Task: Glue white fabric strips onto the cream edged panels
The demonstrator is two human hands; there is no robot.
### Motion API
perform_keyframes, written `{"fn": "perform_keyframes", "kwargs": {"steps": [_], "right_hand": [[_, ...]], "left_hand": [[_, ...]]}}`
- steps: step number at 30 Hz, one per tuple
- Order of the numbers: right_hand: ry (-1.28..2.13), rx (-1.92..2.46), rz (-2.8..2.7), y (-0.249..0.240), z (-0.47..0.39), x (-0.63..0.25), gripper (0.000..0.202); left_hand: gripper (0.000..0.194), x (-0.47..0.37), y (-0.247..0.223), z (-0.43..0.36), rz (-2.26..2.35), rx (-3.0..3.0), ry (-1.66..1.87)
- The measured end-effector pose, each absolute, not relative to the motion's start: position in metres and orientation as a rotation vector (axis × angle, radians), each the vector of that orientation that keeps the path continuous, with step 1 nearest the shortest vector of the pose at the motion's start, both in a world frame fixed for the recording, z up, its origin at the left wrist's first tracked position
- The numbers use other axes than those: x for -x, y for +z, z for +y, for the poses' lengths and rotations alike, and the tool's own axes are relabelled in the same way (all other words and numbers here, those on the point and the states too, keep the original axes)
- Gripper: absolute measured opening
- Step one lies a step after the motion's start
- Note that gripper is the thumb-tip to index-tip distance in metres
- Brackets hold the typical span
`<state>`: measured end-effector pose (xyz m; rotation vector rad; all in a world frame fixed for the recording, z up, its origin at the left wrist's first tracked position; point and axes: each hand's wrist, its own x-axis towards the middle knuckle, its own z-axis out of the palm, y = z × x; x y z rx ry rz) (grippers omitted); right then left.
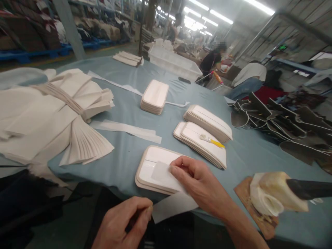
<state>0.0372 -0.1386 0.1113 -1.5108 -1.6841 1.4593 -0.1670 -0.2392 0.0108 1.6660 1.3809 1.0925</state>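
My right hand [198,181] pinches a thin white strip [163,172] over the near stack of rounded white panels [153,155]. One end of the strip lies over the top panel, beside a dark line on it. Below the stack, at the table's front edge, my left hand [127,221] has its thumb and finger pressed together at the left end of another white strip length [173,206]. That length passes beneath my right hand; whether both lengths are one strip cannot be made out. A yellow brush [216,143] rests on a panel stack [192,131] behind.
More panel stacks [210,119] [155,93] stand farther back. A large tied bundle of cream fabric [52,114] covers the left, with loose strips [127,129] beside it. A glue-coated container [272,190] is at the right, dark pieces [280,121] behind it. A person [210,62] is beyond the table.
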Motion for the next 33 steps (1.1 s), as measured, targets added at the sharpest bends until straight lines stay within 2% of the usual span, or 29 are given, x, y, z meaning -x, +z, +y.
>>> {"fn": "perform_keyframes", "kwargs": {"steps": [3, 6, 15, 33], "right_hand": [[1.23, 1.663, -1.907, 0.1, -0.128, -0.031, 0.026], [1.093, 1.763, -2.036, 0.091, -0.117, -0.022, 0.024], [0.875, 2.058, -2.079, 0.08, -0.106, -0.008, 0.033], [0.703, 2.188, -2.244, 0.078, -0.096, 0.009, 0.036]], "left_hand": [[0.01, 0.173, 0.011, -0.228, 1.472, -1.843, 1.239], [0.012, 0.177, 0.012, -0.217, 1.505, -2.042, 1.329], [0.015, 0.18, 0.003, -0.196, 1.564, -2.3, 1.306], [0.017, 0.184, -0.01, -0.193, 1.554, -2.213, 1.309]]}}
